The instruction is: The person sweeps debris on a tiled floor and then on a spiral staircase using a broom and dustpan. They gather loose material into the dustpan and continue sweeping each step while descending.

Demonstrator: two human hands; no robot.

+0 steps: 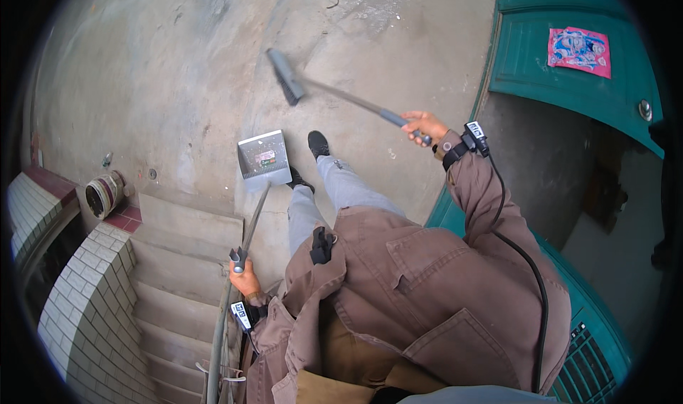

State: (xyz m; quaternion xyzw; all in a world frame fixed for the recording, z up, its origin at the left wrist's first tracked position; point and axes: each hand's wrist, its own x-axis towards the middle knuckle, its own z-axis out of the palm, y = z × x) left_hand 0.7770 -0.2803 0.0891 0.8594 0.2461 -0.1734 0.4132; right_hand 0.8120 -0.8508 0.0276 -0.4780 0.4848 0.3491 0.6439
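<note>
My right hand (425, 128) is closed round the grey grip of a long-handled broom (352, 99). The broom's grey head, slightly blurred, with dark bristles, is over the concrete floor, beyond my feet. My left hand (245, 279) holds the upper end of a long-handled dustpan's metal pole. The grey dustpan (263, 158) stands on the floor beside my left shoe, its opening facing away from me. A pink and green wrapper and small pale bits lie in the pan.
Concrete steps (173, 292) go down at the left, between a metal handrail (217, 340) and a white-tiled wall (85, 302). A bucket (105, 194) lies tipped near the top step. A green door (571, 89) stands at the right. Scattered debris (373, 3) marks the far floor.
</note>
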